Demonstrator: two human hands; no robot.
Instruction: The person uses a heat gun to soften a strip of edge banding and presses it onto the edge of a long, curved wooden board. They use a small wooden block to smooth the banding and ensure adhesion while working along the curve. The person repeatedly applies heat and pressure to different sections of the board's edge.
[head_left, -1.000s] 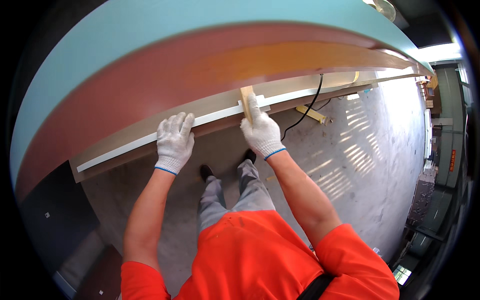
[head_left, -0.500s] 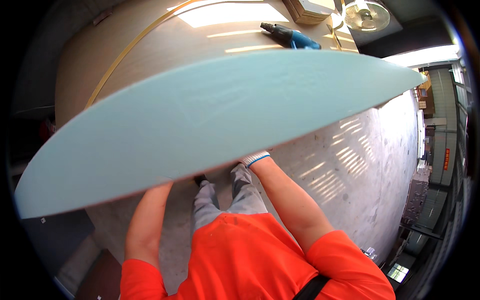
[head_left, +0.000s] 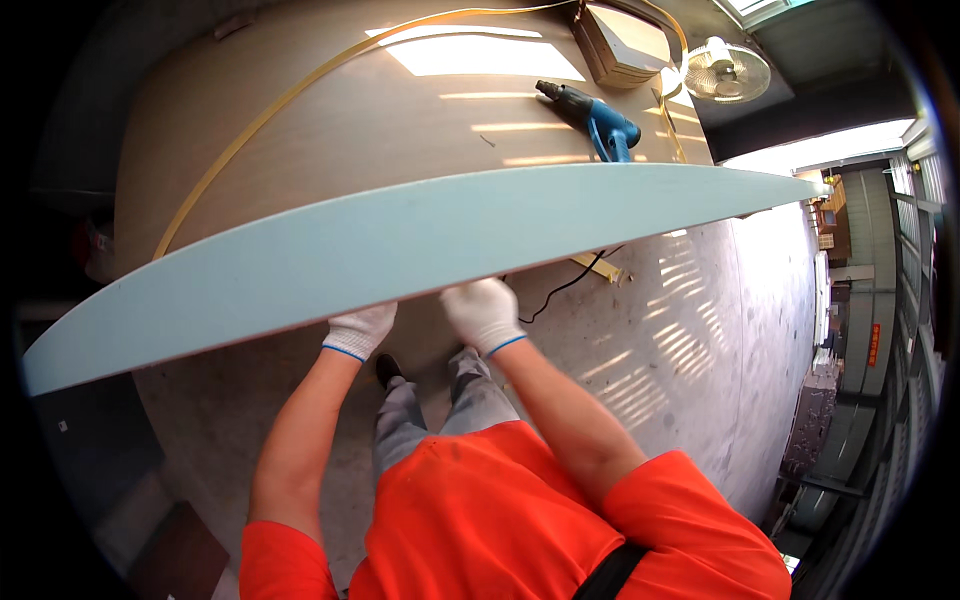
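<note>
A long light-blue panel (head_left: pixel 400 245) lies on a wide brown worktable (head_left: pixel 330 130), its near edge toward me. Both hands wear white gloves and reach under that near edge. My left hand (head_left: pixel 360 330) grips the panel's underside left of centre. My right hand (head_left: pixel 484 312) holds the same edge just to the right. The fingertips of both hands are hidden beneath the panel.
A blue power tool (head_left: pixel 597 117) with a black cord lies on the table's far right, beside a flat box (head_left: pixel 622 45). A yellow strip (head_left: pixel 260 110) curves across the tabletop. A fan (head_left: pixel 730 70) stands at the back. Concrete floor (head_left: pixel 680 340) spreads to the right.
One second ago the panel stood tilted up showing its brown edge with my hands on a small block; it has since come down flat, and my hands now sit under its near edge.
</note>
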